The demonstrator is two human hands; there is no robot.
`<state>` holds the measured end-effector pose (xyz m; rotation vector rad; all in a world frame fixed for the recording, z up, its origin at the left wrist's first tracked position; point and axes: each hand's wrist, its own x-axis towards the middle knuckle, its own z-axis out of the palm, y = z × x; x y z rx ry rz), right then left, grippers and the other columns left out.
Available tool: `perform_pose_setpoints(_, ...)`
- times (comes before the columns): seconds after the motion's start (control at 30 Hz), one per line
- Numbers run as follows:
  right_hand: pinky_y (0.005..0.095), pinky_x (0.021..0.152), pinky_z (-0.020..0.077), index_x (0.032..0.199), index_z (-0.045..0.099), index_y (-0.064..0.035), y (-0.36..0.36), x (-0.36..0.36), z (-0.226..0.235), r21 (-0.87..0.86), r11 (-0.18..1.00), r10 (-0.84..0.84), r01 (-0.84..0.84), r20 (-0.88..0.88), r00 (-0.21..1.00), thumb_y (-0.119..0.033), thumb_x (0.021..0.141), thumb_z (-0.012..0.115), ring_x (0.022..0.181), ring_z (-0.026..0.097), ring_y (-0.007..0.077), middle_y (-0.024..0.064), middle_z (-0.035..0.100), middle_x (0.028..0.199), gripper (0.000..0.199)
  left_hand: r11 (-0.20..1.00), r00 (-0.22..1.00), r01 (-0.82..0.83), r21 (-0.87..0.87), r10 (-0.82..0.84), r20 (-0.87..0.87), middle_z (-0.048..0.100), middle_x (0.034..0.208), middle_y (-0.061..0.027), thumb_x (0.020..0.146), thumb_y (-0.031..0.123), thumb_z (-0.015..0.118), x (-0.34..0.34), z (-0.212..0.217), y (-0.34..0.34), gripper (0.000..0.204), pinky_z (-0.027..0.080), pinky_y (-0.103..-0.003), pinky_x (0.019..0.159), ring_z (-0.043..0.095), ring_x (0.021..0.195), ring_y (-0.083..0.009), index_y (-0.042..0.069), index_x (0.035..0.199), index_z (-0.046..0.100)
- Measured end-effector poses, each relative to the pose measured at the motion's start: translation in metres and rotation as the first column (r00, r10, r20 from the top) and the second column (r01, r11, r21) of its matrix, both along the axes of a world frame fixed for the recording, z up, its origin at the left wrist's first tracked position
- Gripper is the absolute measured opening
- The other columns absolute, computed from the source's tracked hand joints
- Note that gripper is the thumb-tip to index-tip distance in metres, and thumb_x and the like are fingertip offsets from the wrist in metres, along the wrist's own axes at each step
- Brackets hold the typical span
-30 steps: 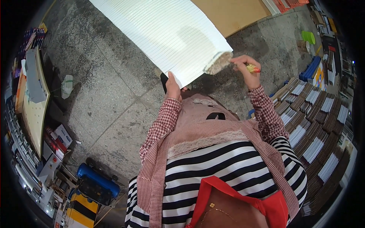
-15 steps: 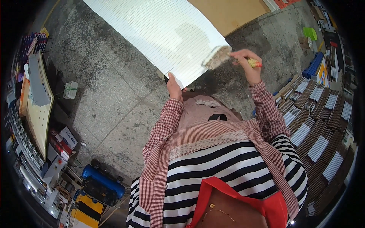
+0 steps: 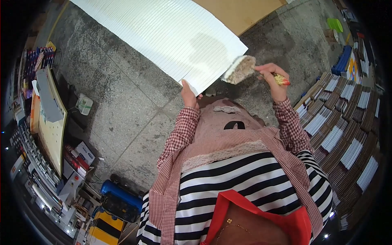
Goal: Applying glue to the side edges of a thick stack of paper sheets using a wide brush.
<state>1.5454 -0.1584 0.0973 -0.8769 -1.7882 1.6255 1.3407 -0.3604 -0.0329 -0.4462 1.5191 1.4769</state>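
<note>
A long white slab (image 3: 159, 36), ridged with close parallel lines like the edges of overlapping sheets, reaches from my front to the far left. A damp-looking grey patch lies on its right part. At its near corner my left hand (image 3: 188, 96) is closed, thumb on top and fingers underneath. My right hand (image 3: 272, 77) grips the thin handle of a wide brush (image 3: 241, 70). Its bristles are thick, whitish and brown, and seem coated. The brush is at the slab's right end; I cannot tell whether it touches.
A tan board (image 3: 241, 14) lies beyond the slab. Stacks of brown and white cardboard pieces (image 3: 343, 122) fill the right. On the left stand a leaning cream panel (image 3: 57, 126), a pale plastic container (image 3: 84, 104) and a blue tank (image 3: 122, 194) on the concrete floor.
The brush in my right hand has moved right and slightly nearer, toward the slab's end edge. My left hand keeps its hold on the corner. The whole view has shifted slightly.
</note>
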Motion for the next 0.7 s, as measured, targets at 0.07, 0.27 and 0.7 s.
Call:
perform_pose_setpoints(0.07,0.0230,0.070,0.0563,0.096,0.070,-0.0006,0.004,-0.017,-0.007,0.054,0.999,-0.003,0.006,-0.045,0.999,-0.007,0.093,0.061,0.085,0.064,0.0094,0.0058,0.069,0.098,0.012,1.000,1.000,0.003,-0.004,-0.003,-0.003,0.062,0.068,-0.0092,0.104,0.052,0.030,-0.001,-0.001,0.001,0.062,0.041,-0.026,0.035,0.053,0.043,-0.0133,-0.003,0.105,0.057)
perform_pose_setpoints(0.27,0.0294,0.072,0.0520,0.089,0.067,0.0037,-0.014,-0.012,-0.015,0.249,0.967,0.045,-0.062,0.073,0.996,-0.001,0.088,0.064,0.085,0.066,0.0152,0.0111,0.070,0.095,0.006,0.999,1.000,-0.016,-0.034,0.017,0.024,0.060,0.063,-0.0072,0.103,0.055,0.030,0.000,-0.001,0.001,0.062,0.040,-0.026,0.036,0.051,0.042,-0.0124,-0.001,0.102,0.058)
perform_pose_setpoints(0.7,0.0287,0.065,0.0519,0.085,0.065,0.0039,-0.047,-0.020,-0.019,0.393,0.912,0.136,-0.117,-0.020,0.991,0.001,0.082,0.066,0.075,0.067,0.0191,0.0168,0.070,0.093,0.004,0.999,0.999,-0.042,-0.032,0.042,-0.020,0.063,0.067,-0.0095,0.104,0.051,0.031,0.002,-0.004,0.001,0.058,0.040,-0.026,0.033,0.053,0.041,-0.0148,-0.002,0.100,0.056)
